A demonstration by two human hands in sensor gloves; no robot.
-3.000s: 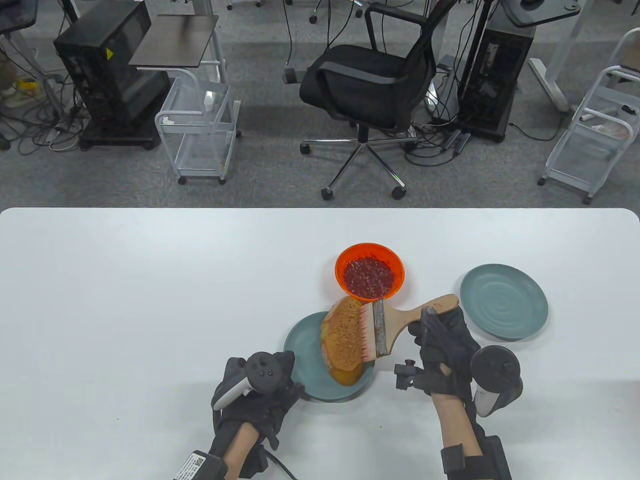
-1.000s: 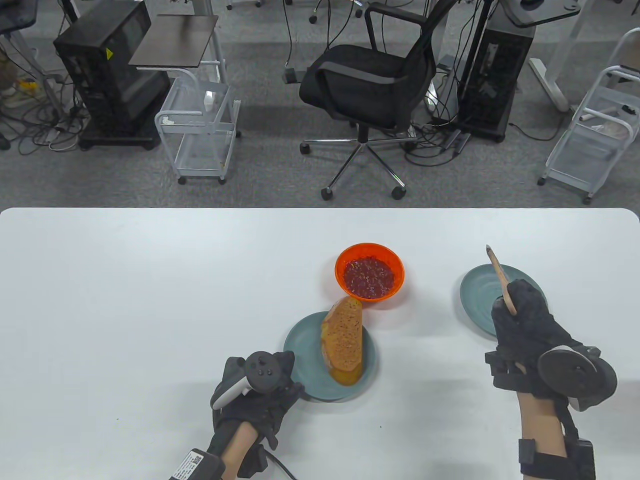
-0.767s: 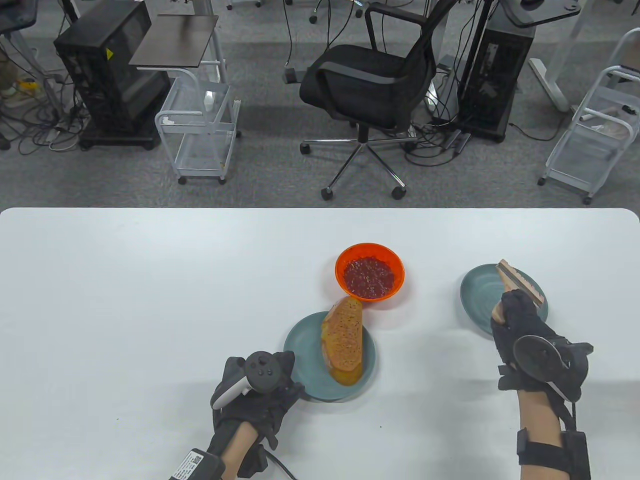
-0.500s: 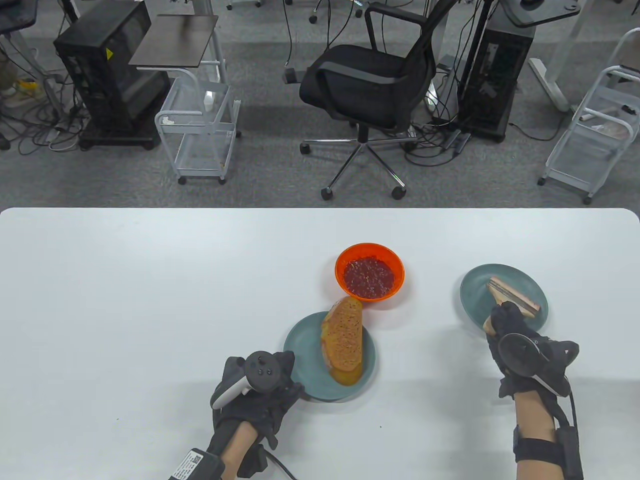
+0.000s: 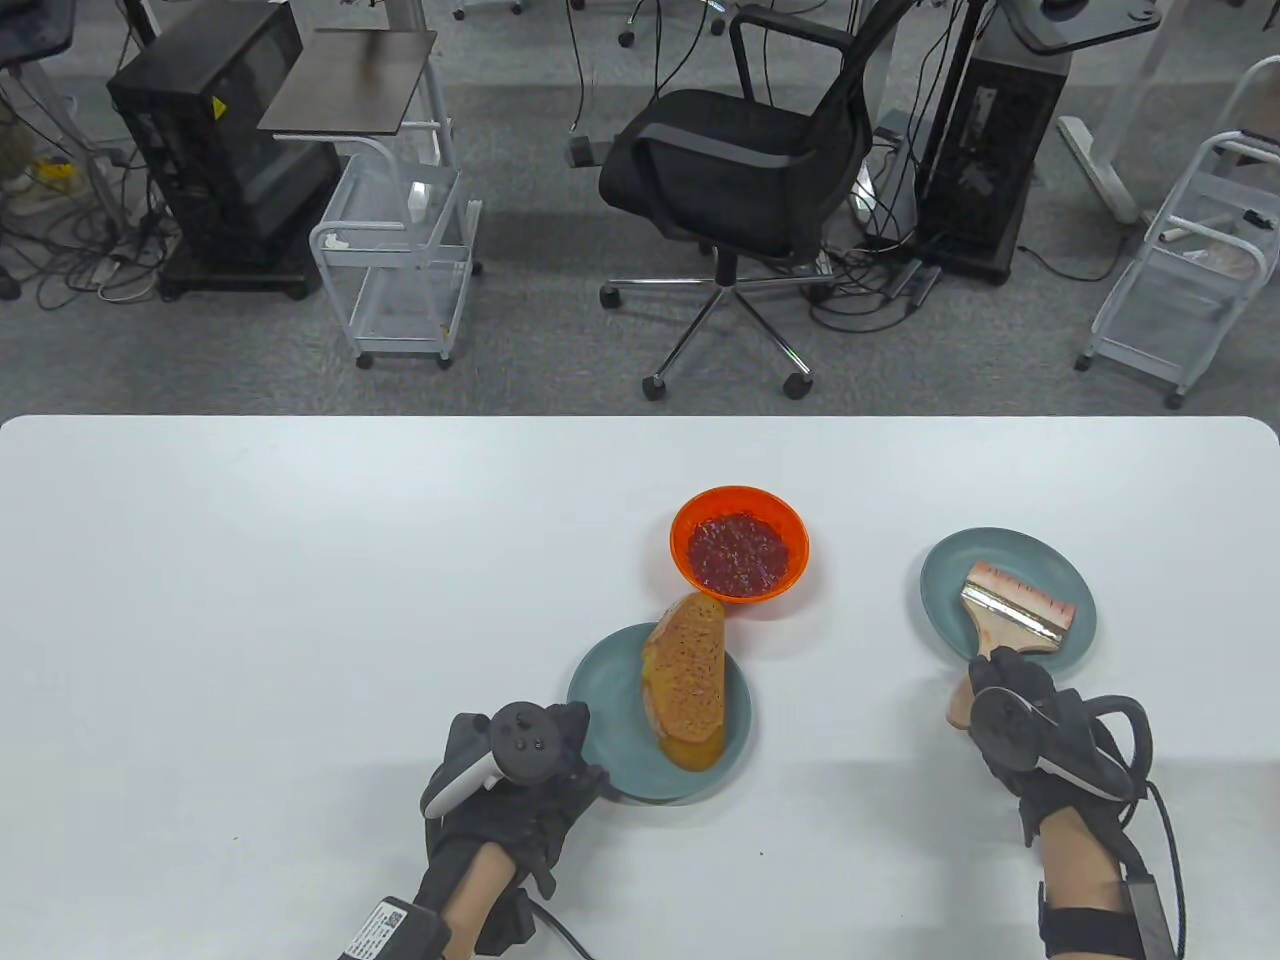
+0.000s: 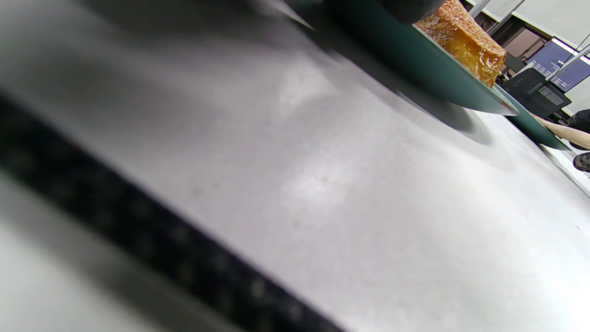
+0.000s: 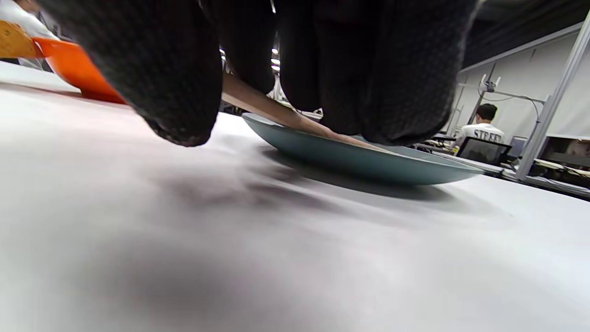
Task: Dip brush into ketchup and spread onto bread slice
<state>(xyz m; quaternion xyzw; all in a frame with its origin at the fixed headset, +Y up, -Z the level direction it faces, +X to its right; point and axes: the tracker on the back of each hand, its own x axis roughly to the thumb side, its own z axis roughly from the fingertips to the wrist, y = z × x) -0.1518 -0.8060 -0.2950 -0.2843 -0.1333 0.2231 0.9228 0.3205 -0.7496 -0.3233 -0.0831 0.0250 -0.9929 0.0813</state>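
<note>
A toasted bread slice (image 5: 685, 680) lies on a teal plate (image 5: 600, 700) near the table's front middle; it also shows in the left wrist view (image 6: 465, 39). An orange bowl of ketchup (image 5: 738, 545) stands just behind it. The wide brush (image 5: 1015, 605) lies with its bristles and ferrule on a second teal plate (image 5: 945, 580) at the right. My right hand (image 5: 985, 685) has its fingers (image 7: 170, 69) curled over the wooden handle (image 7: 258, 103) at that plate's near edge. My left hand (image 5: 585, 775) holds the bread plate's near-left rim.
The white table's far edge runs across the table view. Beyond it stand an office chair (image 5: 740, 150), wire carts and computer towers. The left half of the table holds nothing I can see.
My right hand has swung the brush away from the bread to the right, turned it over and lowered its head onto the right plate. The left hand, bread and bowl have not moved.
</note>
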